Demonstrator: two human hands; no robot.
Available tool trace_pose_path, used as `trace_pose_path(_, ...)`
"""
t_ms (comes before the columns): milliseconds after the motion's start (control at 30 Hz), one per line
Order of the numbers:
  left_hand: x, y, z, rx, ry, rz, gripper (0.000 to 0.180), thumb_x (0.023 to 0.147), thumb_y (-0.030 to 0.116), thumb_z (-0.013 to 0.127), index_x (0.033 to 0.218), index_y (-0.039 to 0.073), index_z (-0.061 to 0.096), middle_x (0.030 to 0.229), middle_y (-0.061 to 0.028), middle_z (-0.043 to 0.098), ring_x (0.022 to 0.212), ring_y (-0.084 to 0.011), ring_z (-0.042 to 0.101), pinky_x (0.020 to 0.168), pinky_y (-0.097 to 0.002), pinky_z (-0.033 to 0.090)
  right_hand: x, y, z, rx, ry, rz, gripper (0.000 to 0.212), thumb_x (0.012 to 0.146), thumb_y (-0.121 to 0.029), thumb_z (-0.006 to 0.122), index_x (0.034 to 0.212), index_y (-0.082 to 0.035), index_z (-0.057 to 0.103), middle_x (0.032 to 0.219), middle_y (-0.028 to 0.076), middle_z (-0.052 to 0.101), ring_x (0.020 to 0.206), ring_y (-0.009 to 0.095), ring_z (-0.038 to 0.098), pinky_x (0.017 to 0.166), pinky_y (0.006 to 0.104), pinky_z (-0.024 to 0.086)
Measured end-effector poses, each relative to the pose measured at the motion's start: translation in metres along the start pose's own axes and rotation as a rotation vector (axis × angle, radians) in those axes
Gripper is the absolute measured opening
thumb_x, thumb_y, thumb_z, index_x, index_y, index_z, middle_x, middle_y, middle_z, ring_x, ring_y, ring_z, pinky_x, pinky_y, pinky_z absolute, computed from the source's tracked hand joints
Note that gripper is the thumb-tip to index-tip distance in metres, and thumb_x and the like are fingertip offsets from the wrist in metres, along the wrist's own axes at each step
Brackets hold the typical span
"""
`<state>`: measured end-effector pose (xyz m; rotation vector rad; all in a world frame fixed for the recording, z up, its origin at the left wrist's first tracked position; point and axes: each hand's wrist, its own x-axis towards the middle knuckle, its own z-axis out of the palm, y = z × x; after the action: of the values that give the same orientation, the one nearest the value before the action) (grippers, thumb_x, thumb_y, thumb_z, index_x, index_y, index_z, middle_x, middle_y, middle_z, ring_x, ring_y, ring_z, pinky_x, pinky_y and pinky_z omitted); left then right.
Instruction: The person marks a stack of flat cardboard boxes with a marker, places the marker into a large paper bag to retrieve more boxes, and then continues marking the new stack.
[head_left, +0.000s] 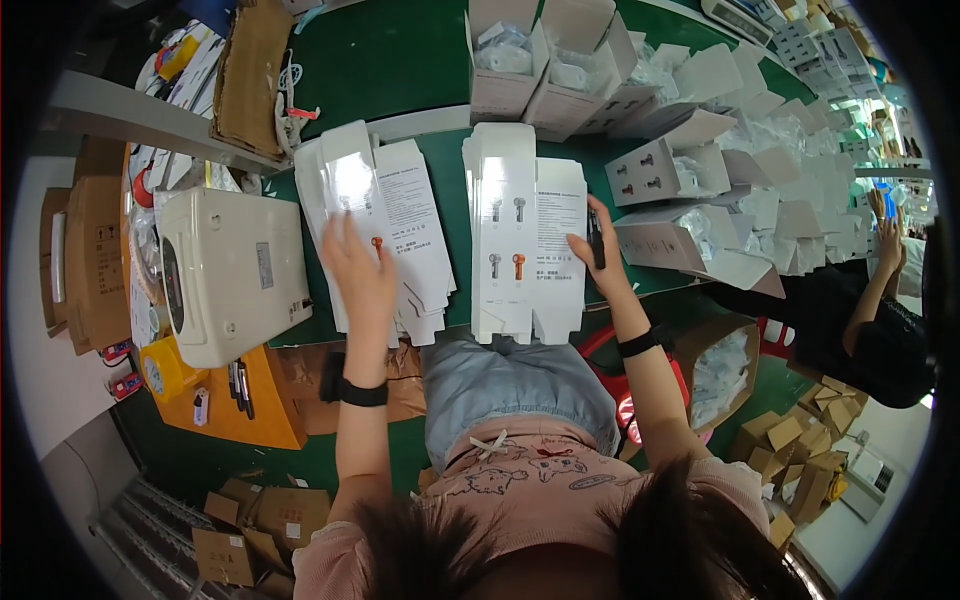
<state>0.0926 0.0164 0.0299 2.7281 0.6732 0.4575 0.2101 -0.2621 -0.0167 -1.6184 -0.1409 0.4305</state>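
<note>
Two piles of flat, unfolded white boxes lie side by side on the green table in front of me. My left hand [357,262] rests on the left pile of flat boxes [412,220], fingers stretched out over its printed panel. The right pile of flat boxes [503,215] shows small pictures of handheld devices, one of them orange. Beside its right edge, my right hand [603,256] holds a black marker pen [596,238] upright along the fingers, the thumb lying on the top box. Both wrists wear black bands.
Several open white boxes [690,170] with plastic-wrapped items fill the table's right and far side. A cream-coloured machine [235,270] stands at the left, near a yellow tape roll [168,368] and pens [241,388]. Another person [862,320] sits at the far right.
</note>
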Motion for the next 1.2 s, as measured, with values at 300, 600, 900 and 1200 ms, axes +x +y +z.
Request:
trace_pose_path(300, -0.043, 0.065, 0.026, -0.612, -0.461, 0.013, 0.056, 0.070, 0.017, 0.065, 0.112, -0.007, 0.038, 0.106, -0.0256, 0.044, 0.098, -0.0412, 0.044, 0.084, -0.0396, 0.038, -0.027, -0.018, 0.016, -0.306, 0.224, -0.206, 0.054, 0.070, -0.008, 0.065, 0.117, -0.002, 0.039, 0.115, 0.014, 0.047, 0.109, 0.025, 0.045, 0.091, 0.0322, 0.035)
trace_pose_path(600, 0.005, 0.098, -0.142, -1.039, 0.075, 0.343, 0.048, 0.069, 0.009, 0.062, 0.112, -0.002, 0.043, 0.113, -0.0204, 0.044, 0.103, -0.0303, 0.045, 0.082, -0.0334, 0.041, -0.069, -0.012, 0.035, -0.677, 0.139, -0.377, 0.059, 0.068, -0.017, 0.067, 0.118, -0.004, 0.038, 0.115, 0.025, 0.041, 0.114, 0.044, 0.032, 0.094, 0.0424, 0.030)
trace_pose_path(900, 0.013, 0.155, -0.315, -1.108, 0.717, 1.332, 0.057, 0.078, 0.045, 0.053, 0.128, 0.028, 0.032, 0.138, -0.0200, 0.017, 0.126, -0.0369, 0.016, 0.088, -0.0530, 0.032, -0.054, -0.028, 0.055, -1.000, -0.194, -0.538, 0.058, 0.066, -0.027, 0.068, 0.115, -0.008, 0.044, 0.112, 0.018, 0.045, 0.120, 0.041, 0.027, 0.095, 0.0530, 0.023)
trace_pose_path(1200, 0.026, 0.167, -0.263, -1.401, 0.828, 0.760, 0.046, 0.084, 0.044, 0.040, 0.123, 0.019, 0.037, 0.132, -0.0159, 0.027, 0.121, -0.0315, 0.023, 0.088, -0.0506, 0.033, -0.031, -0.035, 0.052, -0.951, -0.191, -0.582, 0.059, 0.064, -0.028, 0.070, 0.113, -0.011, 0.043, 0.110, 0.016, 0.045, 0.122, 0.040, 0.024, 0.097, 0.0542, 0.020)
